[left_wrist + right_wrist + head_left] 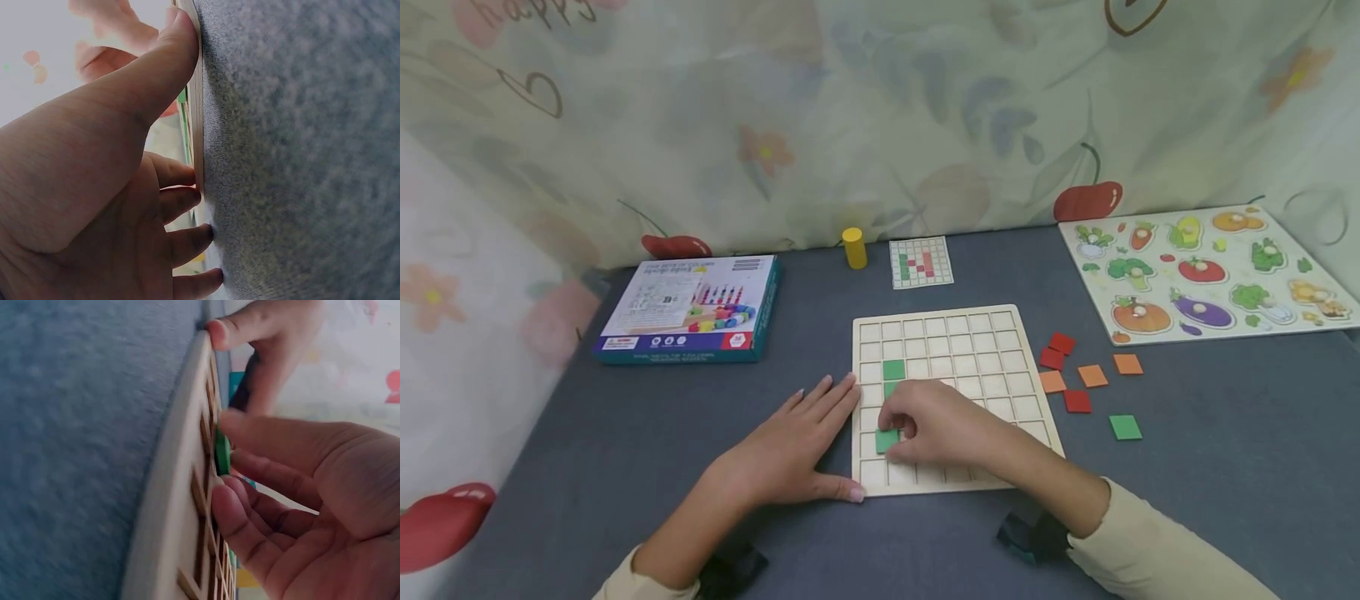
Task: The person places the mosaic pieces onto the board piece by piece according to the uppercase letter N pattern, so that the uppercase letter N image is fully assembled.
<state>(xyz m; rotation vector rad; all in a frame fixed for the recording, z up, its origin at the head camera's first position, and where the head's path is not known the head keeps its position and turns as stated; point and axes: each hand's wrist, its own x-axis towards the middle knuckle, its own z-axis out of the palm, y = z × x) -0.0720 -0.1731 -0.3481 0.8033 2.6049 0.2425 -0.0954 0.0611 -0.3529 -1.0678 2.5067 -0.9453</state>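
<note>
A wooden grid board (955, 315) lies on the dark table. My left hand (793, 442) is spread flat along its left edge, with the thumb at the near corner. My right hand (943, 425) is over the board's lower left and pinches a green square tile (886, 442) between thumb and fingers. In the right wrist view this green tile (222, 452) is at the grid's surface, slightly tilted. Farther up the same column sit a green tile (893, 369) and another green tile (890, 388), the latter partly covered by my right hand.
Right of the board lie several loose tiles: red (1077, 402), orange (1093, 376) and green (1125, 427). Behind it are a small pattern card (921, 262) and a yellow cylinder (853, 248). A boxed game (688, 310) lies left, a vegetable puzzle board (1210, 275) right.
</note>
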